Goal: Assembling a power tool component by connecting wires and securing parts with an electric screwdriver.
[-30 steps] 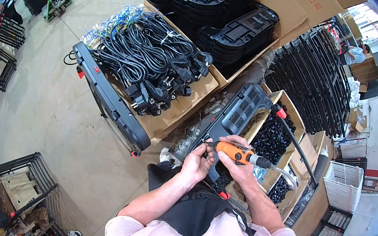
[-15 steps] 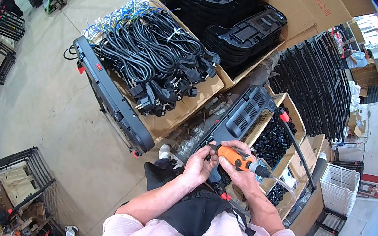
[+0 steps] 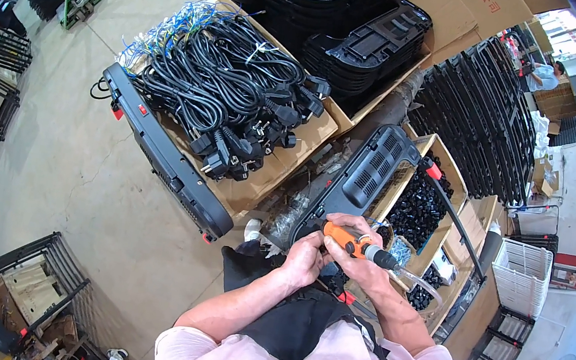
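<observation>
My right hand (image 3: 359,264) is wrapped round an orange air screwdriver (image 3: 344,239) with a clear hose at its rear. The tool's dark front end points left, toward the near end of a black plastic housing (image 3: 379,169) with vent slots. Just below that tip, my left hand (image 3: 303,262) is closed, thumb and fingers pinched together by the housing's edge. Whatever it pinches is hidden. I cannot tell whether the bit touches a screw.
Wooden bins (image 3: 439,201) of small black parts stand right of the housing. A bundle of black power cords (image 3: 221,82) lies on cardboard to the left, beside another long black housing (image 3: 167,152). Stacked black plastic covers (image 3: 369,44) fill a carton behind.
The whole view has shifted slightly. My left hand has moved a little lower relative to the screwdriver's tip, and its fingers have drawn in. The screwdriver stays in my right hand.
</observation>
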Tool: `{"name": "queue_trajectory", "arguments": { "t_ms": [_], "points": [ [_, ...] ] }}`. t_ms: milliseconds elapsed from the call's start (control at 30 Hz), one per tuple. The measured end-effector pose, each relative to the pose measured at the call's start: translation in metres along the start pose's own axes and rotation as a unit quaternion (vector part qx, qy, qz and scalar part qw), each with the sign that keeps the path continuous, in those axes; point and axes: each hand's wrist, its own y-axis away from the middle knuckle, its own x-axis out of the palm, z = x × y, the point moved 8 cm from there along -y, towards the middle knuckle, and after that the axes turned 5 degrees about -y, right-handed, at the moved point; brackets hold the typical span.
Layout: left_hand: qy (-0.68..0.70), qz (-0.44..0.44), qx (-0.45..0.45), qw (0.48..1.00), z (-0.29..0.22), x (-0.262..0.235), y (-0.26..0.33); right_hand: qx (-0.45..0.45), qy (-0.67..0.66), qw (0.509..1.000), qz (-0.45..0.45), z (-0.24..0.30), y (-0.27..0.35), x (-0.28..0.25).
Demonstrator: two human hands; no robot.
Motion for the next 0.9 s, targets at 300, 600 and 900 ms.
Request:
{"name": "queue_trajectory", "arguments": {
  "t_ms": [300, 600, 900],
  "points": [
    [-0.069, 0.002, -0.052, 0.996, 0.018, 0.011, -0.008, 0.028, 0.0, 0.996, -0.085, 0.017, 0.028, -0.028],
    [-0.221, 0.069, -0.08, 0.97, 0.078, 0.081, -0.084, 0.046, -0.186, 0.864, -0.466, 0.007, 0.247, -0.158],
    [-0.693, 0.17, 0.198, 0.672, 0.107, 0.122, -0.131, 0.123, -0.318, 0.639, -0.689, -0.109, 0.473, -0.103]
  ]
}}
